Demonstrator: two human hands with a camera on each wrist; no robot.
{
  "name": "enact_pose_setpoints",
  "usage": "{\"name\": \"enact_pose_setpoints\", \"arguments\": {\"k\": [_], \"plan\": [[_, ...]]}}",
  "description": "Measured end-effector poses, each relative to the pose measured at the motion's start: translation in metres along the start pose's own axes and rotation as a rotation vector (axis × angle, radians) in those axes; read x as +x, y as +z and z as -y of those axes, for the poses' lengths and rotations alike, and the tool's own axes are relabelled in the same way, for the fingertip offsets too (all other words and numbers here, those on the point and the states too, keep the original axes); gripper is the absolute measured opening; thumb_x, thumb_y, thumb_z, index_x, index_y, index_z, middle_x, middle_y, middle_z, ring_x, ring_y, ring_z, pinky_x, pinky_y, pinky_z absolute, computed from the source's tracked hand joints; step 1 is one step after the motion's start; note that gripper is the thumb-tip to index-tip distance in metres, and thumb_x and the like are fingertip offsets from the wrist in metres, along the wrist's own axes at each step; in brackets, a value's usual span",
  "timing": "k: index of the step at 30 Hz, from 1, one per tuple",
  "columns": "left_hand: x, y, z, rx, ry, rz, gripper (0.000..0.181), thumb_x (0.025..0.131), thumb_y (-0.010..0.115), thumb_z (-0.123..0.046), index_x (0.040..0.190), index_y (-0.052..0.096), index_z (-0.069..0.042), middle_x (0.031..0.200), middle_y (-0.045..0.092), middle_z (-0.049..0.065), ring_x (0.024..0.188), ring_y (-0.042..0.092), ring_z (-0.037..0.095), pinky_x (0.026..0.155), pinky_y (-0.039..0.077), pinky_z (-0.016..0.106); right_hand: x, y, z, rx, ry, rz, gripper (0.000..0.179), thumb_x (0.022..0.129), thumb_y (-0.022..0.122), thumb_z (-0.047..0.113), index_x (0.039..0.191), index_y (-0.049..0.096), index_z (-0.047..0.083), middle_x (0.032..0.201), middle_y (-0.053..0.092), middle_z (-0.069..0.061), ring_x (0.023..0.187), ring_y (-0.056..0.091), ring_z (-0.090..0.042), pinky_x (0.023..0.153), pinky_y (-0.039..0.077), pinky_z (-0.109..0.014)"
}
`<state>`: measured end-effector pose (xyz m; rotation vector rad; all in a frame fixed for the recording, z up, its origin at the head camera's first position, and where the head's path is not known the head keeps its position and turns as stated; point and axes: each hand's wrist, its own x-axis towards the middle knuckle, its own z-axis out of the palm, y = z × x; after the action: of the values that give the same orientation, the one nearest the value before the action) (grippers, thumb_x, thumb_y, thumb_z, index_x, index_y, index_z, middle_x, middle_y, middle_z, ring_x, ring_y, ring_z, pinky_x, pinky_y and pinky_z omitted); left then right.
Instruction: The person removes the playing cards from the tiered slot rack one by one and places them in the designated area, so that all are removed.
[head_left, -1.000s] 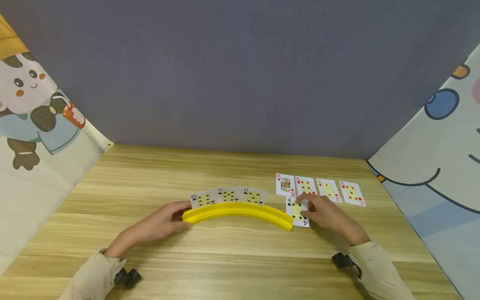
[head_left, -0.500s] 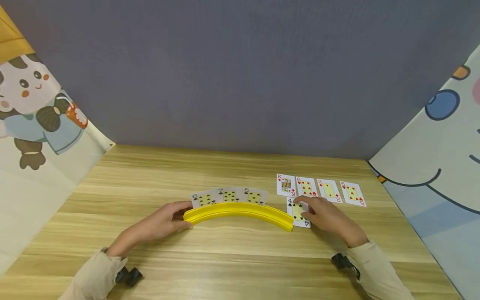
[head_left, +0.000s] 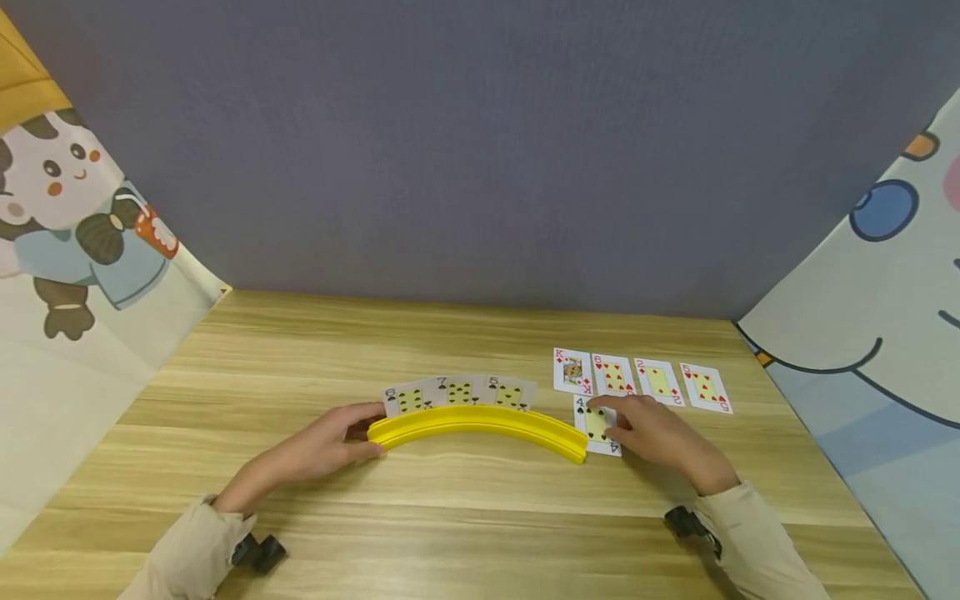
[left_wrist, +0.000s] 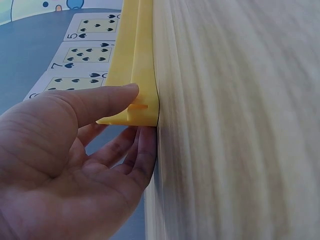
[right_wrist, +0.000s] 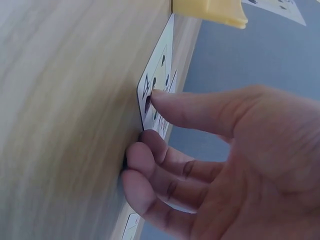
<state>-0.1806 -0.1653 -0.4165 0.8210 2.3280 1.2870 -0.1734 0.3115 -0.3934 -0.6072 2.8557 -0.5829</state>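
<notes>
My left hand grips the left end of a curved yellow playing-card holder. In the left wrist view the thumb lies over the holder's front, with fingers behind and below its end. The six, seven and five of spades stand side by side in the holder. At its right end the four of spades lies face up on the table. My right hand holds this card, its thumb on the face and curled fingers at the edge.
Up and to the right of the four lie the king of diamonds, six of hearts, two of diamonds and five of hearts in a row. A grey partition rises behind the wooden table.
Both hands keep almost the same places on the holder and the four of spades. The view has shifted slightly; no card has visibly been lifted or let go.
</notes>
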Motion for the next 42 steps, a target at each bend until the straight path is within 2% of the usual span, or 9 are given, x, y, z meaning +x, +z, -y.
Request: {"name": "enact_pose_setpoints", "arguments": {"k": [8,13,18,25,29,31,37,42], "plan": [[0.000,0.001,0.001,0.016,0.015,-0.001,0.050,0.095,0.067,-0.010,0.143,0.051,-0.007,0.141,0.052,0.017,0.119,0.058,0.025,0.098,0.050,0.028,-0.001,-0.001,-0.002,0.007,-0.039,-0.029,0.039,0.093,0.065,0.003,0.132,0.061,0.009,0.064,0.048,0.008,0.054,0.037,-0.005,0.050,0.034,-0.023],[0.000,0.001,0.000,0.009,-0.004,0.000,0.051,0.096,0.066,-0.011,0.144,0.050,-0.010,0.143,0.051,0.013,0.120,0.057,0.023,0.099,0.049,0.027,0.000,-0.002,-0.001,0.013,-0.042,-0.093,0.040,0.093,0.065,0.002,0.132,0.061,0.010,0.066,0.054,0.007,0.056,0.042,-0.005,0.052,0.039,-0.024],[-0.002,0.001,0.002,0.019,0.006,-0.007,0.051,0.096,0.066,-0.011,0.144,0.050,-0.007,0.142,0.052,0.016,0.119,0.058,0.024,0.097,0.050,0.028,0.004,-0.003,0.005,0.008,-0.078,-0.155,0.037,0.092,0.066,0.002,0.128,0.063,0.009,0.070,0.060,0.006,0.059,0.046,-0.004,0.056,0.044,-0.024],[-0.009,-0.001,0.005,0.045,0.002,-0.019,0.051,0.095,0.067,-0.011,0.143,0.050,-0.003,0.140,0.053,0.018,0.117,0.059,0.025,0.097,0.051,0.027,0.012,-0.003,0.020,0.029,-0.127,-0.236,0.031,0.094,0.064,0.000,0.124,0.067,0.006,0.067,0.058,0.005,0.056,0.043,-0.003,0.052,0.042,-0.022],[-0.007,0.000,0.005,0.041,0.002,-0.024,0.052,0.096,0.067,-0.013,0.143,0.050,-0.004,0.140,0.053,0.018,0.118,0.058,0.024,0.096,0.051,0.028,0.013,-0.005,0.031,0.050,-0.158,-0.282,0.027,0.095,0.064,0.001,0.120,0.069,0.006,0.088,0.070,-0.002,0.066,0.054,-0.003,0.060,0.051,-0.023],[-0.004,0.001,0.005,0.032,0.009,-0.021,0.052,0.096,0.066,-0.013,0.144,0.049,-0.004,0.140,0.052,0.018,0.118,0.058,0.024,0.096,0.051,0.028,0.012,-0.006,0.036,0.056,-0.171,-0.308,0.026,0.094,0.065,0.001,0.119,0.070,0.006,0.099,0.072,-0.004,0.071,0.058,-0.003,0.064,0.054,-0.024],[0.002,0.001,0.004,0.012,0.031,-0.010,0.052,0.096,0.066,-0.011,0.144,0.049,-0.003,0.141,0.052,0.019,0.116,0.059,0.025,0.095,0.052,0.028,0.008,-0.003,0.052,0.089,-0.208,-0.357,0.024,0.095,0.067,0.007,0.119,0.069,0.007,0.097,0.069,0.001,0.076,0.061,-0.009,0.063,0.053,-0.026],[0.002,0.001,0.003,-0.001,0.035,0.003,0.052,0.095,0.067,-0.011,0.144,0.049,-0.003,0.141,0.052,0.020,0.117,0.058,0.026,0.096,0.051,0.029,0.009,-0.001,0.065,0.122,-0.240,-0.380,0.027,0.095,0.069,0.018,0.120,0.068,0.007,0.109,0.069,-0.001,0.090,0.064,-0.013,0.075,0.057,-0.034]]}}
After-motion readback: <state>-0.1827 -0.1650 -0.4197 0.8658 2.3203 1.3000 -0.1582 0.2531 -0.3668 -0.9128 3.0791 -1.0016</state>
